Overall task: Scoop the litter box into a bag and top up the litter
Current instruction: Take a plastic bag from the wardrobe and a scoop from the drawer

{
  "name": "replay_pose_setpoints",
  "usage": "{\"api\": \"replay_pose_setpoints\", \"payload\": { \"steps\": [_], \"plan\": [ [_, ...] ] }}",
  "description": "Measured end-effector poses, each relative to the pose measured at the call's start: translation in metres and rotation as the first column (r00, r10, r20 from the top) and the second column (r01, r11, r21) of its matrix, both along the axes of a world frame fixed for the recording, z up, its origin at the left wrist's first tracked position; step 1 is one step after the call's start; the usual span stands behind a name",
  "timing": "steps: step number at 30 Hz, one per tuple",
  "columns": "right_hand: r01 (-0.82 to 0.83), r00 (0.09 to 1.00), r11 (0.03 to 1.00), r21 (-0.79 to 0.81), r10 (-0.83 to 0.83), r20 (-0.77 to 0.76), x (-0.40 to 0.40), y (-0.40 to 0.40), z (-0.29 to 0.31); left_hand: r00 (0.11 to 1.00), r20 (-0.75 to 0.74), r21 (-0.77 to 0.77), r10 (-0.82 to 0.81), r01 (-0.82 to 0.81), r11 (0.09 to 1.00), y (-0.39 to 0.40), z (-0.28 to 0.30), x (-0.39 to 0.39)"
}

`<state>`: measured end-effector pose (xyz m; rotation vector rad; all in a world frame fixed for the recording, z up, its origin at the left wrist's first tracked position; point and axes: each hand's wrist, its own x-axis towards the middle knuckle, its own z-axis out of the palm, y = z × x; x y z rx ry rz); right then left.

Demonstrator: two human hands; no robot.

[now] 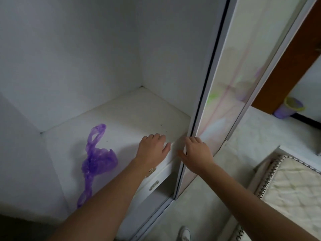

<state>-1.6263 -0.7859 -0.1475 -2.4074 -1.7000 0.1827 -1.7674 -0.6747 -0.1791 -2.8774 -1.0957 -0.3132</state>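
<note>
A crumpled purple plastic bag (97,160) lies on the white shelf (132,115) inside an open wardrobe, left of my hands. My left hand (153,148) rests on the shelf's front edge, fingers spread flat and thumb out. My right hand (197,152) is at the edge of the sliding door (231,80), with its fingers curled round the door's edge and the thumb pointing left. No litter box or scoop is in view.
Drawers with metal handles (153,185) sit below the shelf. A quilted mattress (291,186) lies at the lower right. A purple bin with a yellow rim (289,107) stands on the floor beyond the door. My shoe (185,233) shows at the bottom.
</note>
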Motion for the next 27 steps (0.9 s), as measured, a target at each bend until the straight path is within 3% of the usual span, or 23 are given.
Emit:
{"api": "replay_pose_setpoints", "payload": {
  "steps": [7,12,19,27],
  "plan": [
    [0.149,0.989,0.989,-0.013,-0.148,0.024,0.027,-0.016,-0.007,0.998,-0.023,-0.064,-0.066,0.065,0.996,0.012,-0.025,0.055],
    [0.249,0.967,0.968,-0.022,-0.249,-0.048,0.038,-0.017,-0.014,0.993,-0.100,-0.127,-0.070,0.057,0.990,0.017,-0.034,0.081],
    [0.288,0.952,0.957,0.026,-0.284,-0.118,0.050,-0.007,-0.030,0.985,-0.171,-0.131,0.002,-0.025,0.991,0.028,-0.065,0.078],
    [0.318,0.924,0.947,0.040,-0.300,-0.235,0.048,0.001,-0.056,0.994,-0.100,-0.143,0.033,-0.047,0.989,0.031,-0.087,0.062]
  ]
}}
